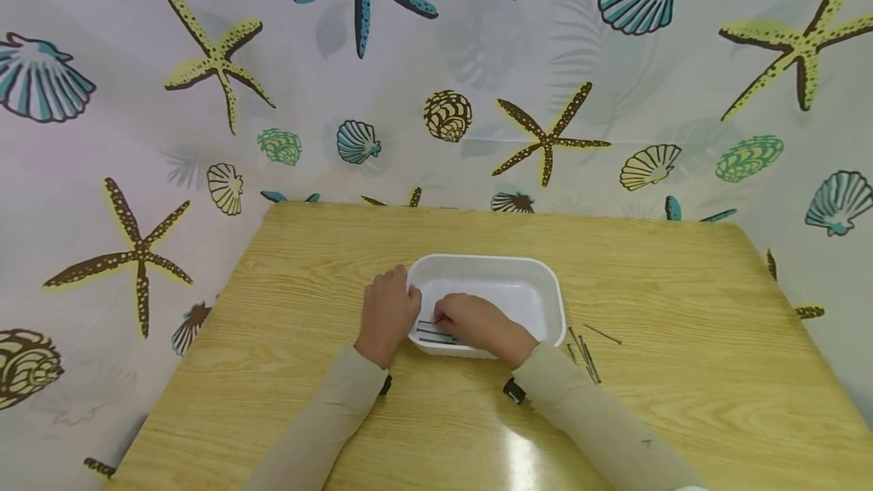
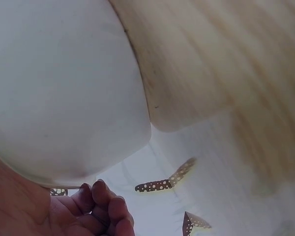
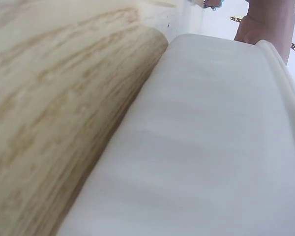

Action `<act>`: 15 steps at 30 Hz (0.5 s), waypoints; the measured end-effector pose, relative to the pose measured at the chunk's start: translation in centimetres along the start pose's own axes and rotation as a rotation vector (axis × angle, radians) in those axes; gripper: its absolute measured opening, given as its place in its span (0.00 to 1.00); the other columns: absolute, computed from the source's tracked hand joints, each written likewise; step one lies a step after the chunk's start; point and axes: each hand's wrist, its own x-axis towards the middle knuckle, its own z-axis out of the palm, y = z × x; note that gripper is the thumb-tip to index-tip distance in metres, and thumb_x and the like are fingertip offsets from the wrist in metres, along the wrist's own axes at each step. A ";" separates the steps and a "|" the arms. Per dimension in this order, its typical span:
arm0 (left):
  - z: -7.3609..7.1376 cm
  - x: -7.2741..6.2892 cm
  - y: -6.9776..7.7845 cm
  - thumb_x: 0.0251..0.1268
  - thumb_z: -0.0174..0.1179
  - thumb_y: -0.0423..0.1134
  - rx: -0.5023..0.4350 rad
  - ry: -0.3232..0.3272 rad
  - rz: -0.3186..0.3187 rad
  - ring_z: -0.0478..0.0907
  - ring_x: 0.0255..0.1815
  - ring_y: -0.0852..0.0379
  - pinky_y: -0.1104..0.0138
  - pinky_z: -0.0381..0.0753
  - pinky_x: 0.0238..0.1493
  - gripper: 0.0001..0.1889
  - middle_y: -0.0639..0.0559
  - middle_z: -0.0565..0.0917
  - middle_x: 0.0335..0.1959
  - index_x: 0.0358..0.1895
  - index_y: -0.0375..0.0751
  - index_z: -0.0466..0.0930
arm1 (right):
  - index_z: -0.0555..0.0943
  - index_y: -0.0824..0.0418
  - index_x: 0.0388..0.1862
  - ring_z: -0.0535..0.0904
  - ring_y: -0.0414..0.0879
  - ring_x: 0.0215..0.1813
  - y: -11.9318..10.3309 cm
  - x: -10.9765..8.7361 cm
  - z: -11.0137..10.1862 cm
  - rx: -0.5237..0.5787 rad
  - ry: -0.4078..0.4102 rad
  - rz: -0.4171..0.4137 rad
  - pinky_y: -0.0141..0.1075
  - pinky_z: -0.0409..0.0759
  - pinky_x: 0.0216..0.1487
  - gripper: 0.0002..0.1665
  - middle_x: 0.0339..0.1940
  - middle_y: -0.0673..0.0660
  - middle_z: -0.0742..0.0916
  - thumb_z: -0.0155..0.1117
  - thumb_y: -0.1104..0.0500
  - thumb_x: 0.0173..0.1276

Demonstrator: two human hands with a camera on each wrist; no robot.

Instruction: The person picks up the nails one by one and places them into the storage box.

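Note:
A white rectangular plastic tray stands on the wooden table. My left hand holds its left rim, with the thumb at the edge; in the left wrist view, the curled fingers of that hand show against the rim. Inside the tray, my right hand reaches over the front wall and pinches the end of a thin metal nail. A few more nails lie beside it on the tray's floor, roughly parallel, partly hidden by the right hand. The right wrist view shows the tray's outer wall but not the right hand.
Several loose nails lie scattered on the table just right of the tray, one apart from the others. The wooden table ends at the back against a hanging cloth printed with starfish and shells.

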 end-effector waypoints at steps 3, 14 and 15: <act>0.0 0.0 0.0 0.60 0.52 0.39 -0.005 -0.006 -0.007 0.75 0.32 0.45 0.53 0.71 0.36 0.09 0.43 0.78 0.28 0.35 0.35 0.73 | 0.81 0.55 0.33 0.76 0.39 0.34 0.0 0.1 0.2 -0.011 -0.001 -0.003 0.35 0.74 0.40 0.03 0.32 0.47 0.82 0.60 0.60 0.65; -0.2 -0.1 0.1 0.61 0.53 0.39 -0.003 0.001 0.002 0.74 0.31 0.45 0.54 0.70 0.34 0.08 0.44 0.76 0.26 0.33 0.36 0.72 | 0.82 0.57 0.34 0.76 0.38 0.34 0.0 0.4 0.3 0.001 -0.018 -0.007 0.35 0.74 0.41 0.03 0.32 0.47 0.82 0.61 0.61 0.65; -0.1 -0.1 0.1 0.61 0.53 0.39 -0.004 0.003 0.002 0.74 0.31 0.45 0.54 0.70 0.34 0.08 0.44 0.76 0.26 0.33 0.36 0.72 | 0.82 0.57 0.34 0.76 0.39 0.34 0.0 0.4 0.3 0.002 -0.017 -0.009 0.35 0.74 0.41 0.03 0.32 0.47 0.82 0.61 0.61 0.64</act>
